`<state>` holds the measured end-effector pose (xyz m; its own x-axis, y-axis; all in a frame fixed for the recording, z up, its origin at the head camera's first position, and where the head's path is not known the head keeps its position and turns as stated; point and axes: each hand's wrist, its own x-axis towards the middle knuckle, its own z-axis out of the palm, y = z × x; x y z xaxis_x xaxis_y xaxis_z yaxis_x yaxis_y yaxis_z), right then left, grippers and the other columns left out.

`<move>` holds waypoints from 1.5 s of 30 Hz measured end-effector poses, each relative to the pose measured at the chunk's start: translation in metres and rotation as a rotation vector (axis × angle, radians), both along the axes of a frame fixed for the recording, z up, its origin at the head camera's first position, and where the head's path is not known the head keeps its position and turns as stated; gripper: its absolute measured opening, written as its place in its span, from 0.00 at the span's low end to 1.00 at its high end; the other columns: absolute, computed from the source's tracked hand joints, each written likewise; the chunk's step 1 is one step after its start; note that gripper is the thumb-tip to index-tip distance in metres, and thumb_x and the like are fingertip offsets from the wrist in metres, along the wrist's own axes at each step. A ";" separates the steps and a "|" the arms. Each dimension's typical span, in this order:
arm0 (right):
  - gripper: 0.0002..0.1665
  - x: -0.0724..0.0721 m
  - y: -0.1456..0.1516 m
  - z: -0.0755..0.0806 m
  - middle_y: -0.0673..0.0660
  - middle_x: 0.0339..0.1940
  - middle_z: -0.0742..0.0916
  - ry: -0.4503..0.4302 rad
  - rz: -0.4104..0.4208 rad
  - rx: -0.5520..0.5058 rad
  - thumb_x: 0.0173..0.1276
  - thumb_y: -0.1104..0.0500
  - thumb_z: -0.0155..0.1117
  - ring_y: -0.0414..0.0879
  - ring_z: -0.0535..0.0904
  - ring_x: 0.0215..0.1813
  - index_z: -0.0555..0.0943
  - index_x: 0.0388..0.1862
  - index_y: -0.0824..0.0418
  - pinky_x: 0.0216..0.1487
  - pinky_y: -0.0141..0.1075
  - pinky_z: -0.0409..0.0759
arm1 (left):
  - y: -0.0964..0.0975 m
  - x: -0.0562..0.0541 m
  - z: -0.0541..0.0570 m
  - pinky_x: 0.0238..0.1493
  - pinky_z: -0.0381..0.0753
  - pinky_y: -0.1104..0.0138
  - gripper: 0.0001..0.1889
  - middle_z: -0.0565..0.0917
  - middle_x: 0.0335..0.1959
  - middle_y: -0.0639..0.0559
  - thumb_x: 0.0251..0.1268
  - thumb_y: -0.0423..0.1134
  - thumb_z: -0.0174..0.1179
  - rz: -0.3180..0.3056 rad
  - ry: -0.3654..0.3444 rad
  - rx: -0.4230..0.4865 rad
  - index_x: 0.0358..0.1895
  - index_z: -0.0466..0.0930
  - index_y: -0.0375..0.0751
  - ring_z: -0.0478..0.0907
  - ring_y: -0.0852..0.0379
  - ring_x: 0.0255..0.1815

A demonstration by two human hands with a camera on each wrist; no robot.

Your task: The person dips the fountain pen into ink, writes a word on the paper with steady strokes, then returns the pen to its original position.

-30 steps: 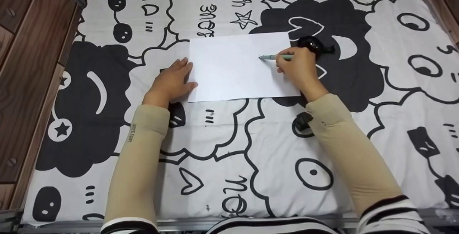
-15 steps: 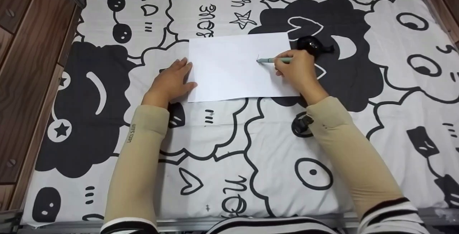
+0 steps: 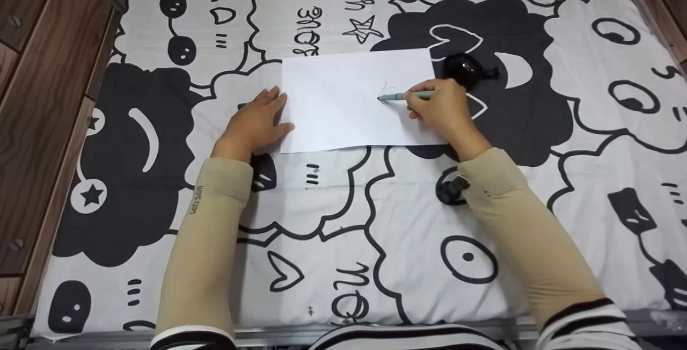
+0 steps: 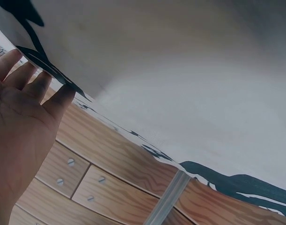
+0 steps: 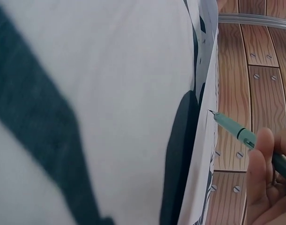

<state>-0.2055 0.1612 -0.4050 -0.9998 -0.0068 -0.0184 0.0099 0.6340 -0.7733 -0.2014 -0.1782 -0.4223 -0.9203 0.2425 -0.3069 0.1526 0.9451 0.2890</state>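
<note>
A white sheet of paper [image 3: 333, 108] lies on the patterned cloth in the head view. My right hand [image 3: 443, 106] pinches a pale green pen [image 3: 397, 96], its dark tip at the paper right of the middle. Faint thin strokes [image 3: 386, 88] show just above the tip. In the right wrist view the pen [image 5: 234, 127] slants to the sheet, seen nearly edge-on, with fingers [image 5: 260, 164] curled round its barrel. My left hand [image 3: 256, 122] rests at the paper's left edge, fingers spread and the thumb over the margin. The left wrist view shows the left hand [image 4: 25, 117] with fingers extended.
A shiny black object [image 3: 464, 68] sits beside the paper's upper right corner. A small black item [image 3: 453, 189] lies by the right sleeve. Black-and-white printed cloth [image 3: 322, 205] covers the surface, with wood-patterned walls [image 3: 59, 71] at the left and back.
The pen tip and my right hand have moved left and slightly toward me. More thin strokes show on the paper. My left hand has stayed in place.
</note>
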 end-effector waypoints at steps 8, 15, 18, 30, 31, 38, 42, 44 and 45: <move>0.11 -0.001 0.001 0.001 0.55 0.21 0.86 0.007 0.008 -0.087 0.63 0.59 0.65 0.36 0.80 0.18 0.86 0.38 0.66 0.20 0.23 0.75 | 0.000 0.001 -0.002 0.72 0.47 0.52 0.37 0.47 0.77 0.48 0.69 0.52 0.54 0.008 0.001 0.003 0.75 0.52 0.42 0.41 0.48 0.76; 0.11 -0.008 0.006 0.002 0.59 0.25 0.87 0.059 -0.025 -0.117 0.63 0.61 0.64 0.34 0.80 0.19 0.85 0.39 0.68 0.22 0.23 0.78 | 0.001 0.002 -0.001 0.72 0.48 0.52 0.37 0.48 0.77 0.47 0.68 0.52 0.54 0.006 0.011 0.004 0.75 0.53 0.42 0.42 0.48 0.76; 0.11 -0.010 0.009 0.000 0.58 0.25 0.87 0.052 -0.038 -0.081 0.63 0.60 0.64 0.34 0.80 0.19 0.85 0.39 0.68 0.20 0.23 0.75 | 0.002 0.003 -0.001 0.72 0.48 0.52 0.37 0.48 0.77 0.47 0.68 0.52 0.55 0.007 0.011 0.009 0.75 0.53 0.42 0.42 0.48 0.76; 0.11 -0.013 0.007 -0.003 0.56 0.21 0.86 0.049 -0.039 -0.008 0.64 0.59 0.64 0.37 0.80 0.19 0.85 0.39 0.65 0.18 0.24 0.71 | 0.002 0.001 0.001 0.72 0.47 0.52 0.37 0.47 0.77 0.49 0.69 0.52 0.53 0.012 0.001 0.009 0.75 0.52 0.43 0.41 0.49 0.76; 0.11 -0.013 0.007 -0.002 0.56 0.21 0.86 0.048 -0.037 -0.001 0.63 0.59 0.63 0.37 0.80 0.19 0.85 0.39 0.65 0.18 0.24 0.71 | 0.002 0.001 0.001 0.72 0.47 0.52 0.37 0.47 0.77 0.49 0.69 0.53 0.53 0.013 0.000 0.007 0.75 0.52 0.43 0.41 0.49 0.76; 0.11 -0.014 0.005 0.003 0.54 0.21 0.86 0.039 -0.016 0.070 0.63 0.58 0.62 0.36 0.79 0.19 0.86 0.39 0.63 0.19 0.25 0.69 | 0.002 0.002 0.002 0.72 0.48 0.52 0.37 0.47 0.77 0.49 0.69 0.52 0.54 0.020 -0.002 -0.006 0.75 0.52 0.43 0.41 0.49 0.76; 0.11 -0.013 0.005 0.006 0.53 0.20 0.86 0.035 -0.012 0.096 0.62 0.58 0.61 0.36 0.79 0.19 0.86 0.39 0.62 0.19 0.26 0.68 | 0.002 0.003 0.003 0.72 0.49 0.52 0.37 0.47 0.77 0.48 0.69 0.52 0.54 0.015 0.001 -0.003 0.75 0.52 0.42 0.41 0.48 0.76; 0.11 -0.012 0.006 0.007 0.53 0.19 0.86 0.031 -0.018 0.097 0.62 0.58 0.61 0.36 0.79 0.19 0.86 0.38 0.62 0.19 0.26 0.68 | 0.002 0.003 0.004 0.72 0.48 0.52 0.37 0.47 0.77 0.48 0.69 0.52 0.54 0.014 0.003 -0.004 0.75 0.52 0.42 0.41 0.48 0.76; 0.11 -0.012 0.006 0.007 0.53 0.20 0.86 0.031 -0.019 0.095 0.62 0.58 0.61 0.36 0.79 0.19 0.86 0.38 0.62 0.19 0.26 0.68 | 0.002 0.002 0.003 0.72 0.48 0.52 0.37 0.47 0.77 0.48 0.69 0.52 0.54 0.014 0.003 -0.004 0.75 0.52 0.42 0.41 0.48 0.76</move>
